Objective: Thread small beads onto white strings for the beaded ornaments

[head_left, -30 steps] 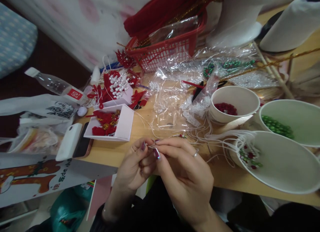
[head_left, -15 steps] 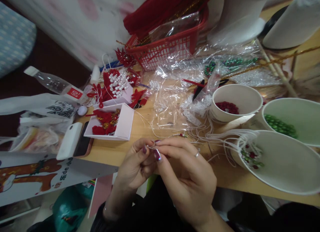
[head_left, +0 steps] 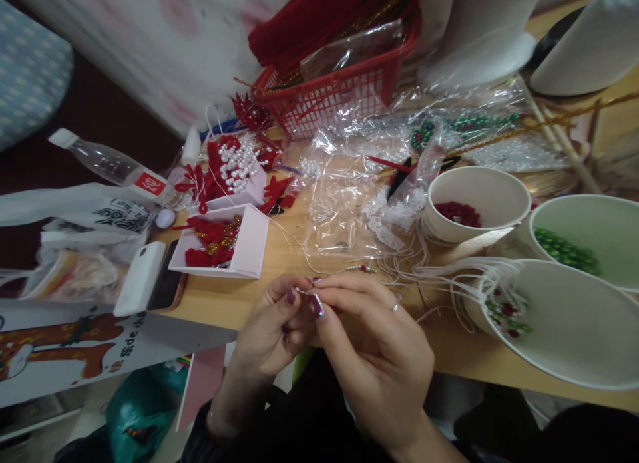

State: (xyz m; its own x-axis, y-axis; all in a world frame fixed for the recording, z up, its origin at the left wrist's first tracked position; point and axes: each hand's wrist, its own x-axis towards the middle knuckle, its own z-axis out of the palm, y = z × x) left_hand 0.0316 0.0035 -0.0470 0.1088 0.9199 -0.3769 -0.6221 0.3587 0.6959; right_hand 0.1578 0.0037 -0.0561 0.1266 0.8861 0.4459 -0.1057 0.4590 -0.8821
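My left hand (head_left: 267, 330) is closed in a pinch near the table's front edge. Its thumb and forefinger grip a thin whitish cord (head_left: 303, 291), of which only a short piece shows. My right hand (head_left: 382, 343), with a ring on one finger, pinches the same cord close by; the fingertips of both hands nearly meet. Just beyond them a short row of white, red and green beads (head_left: 363, 269) lies on the wooden table (head_left: 239, 293). Fingers hide most of what is between the hands.
At right stand cups of red beads (head_left: 456, 213), green beads (head_left: 566, 250) and a larger cup (head_left: 574, 330) with beaded cords over its rim. Clear plastic bags (head_left: 339, 203), a red basket (head_left: 334, 94), a white box (head_left: 249, 247), phones (head_left: 167, 280) and a bottle (head_left: 107, 163) lie around.
My fingertips have shifted slightly, and a little more of the whitish cord shows between them. Both hands keep their pinch in almost the same place.
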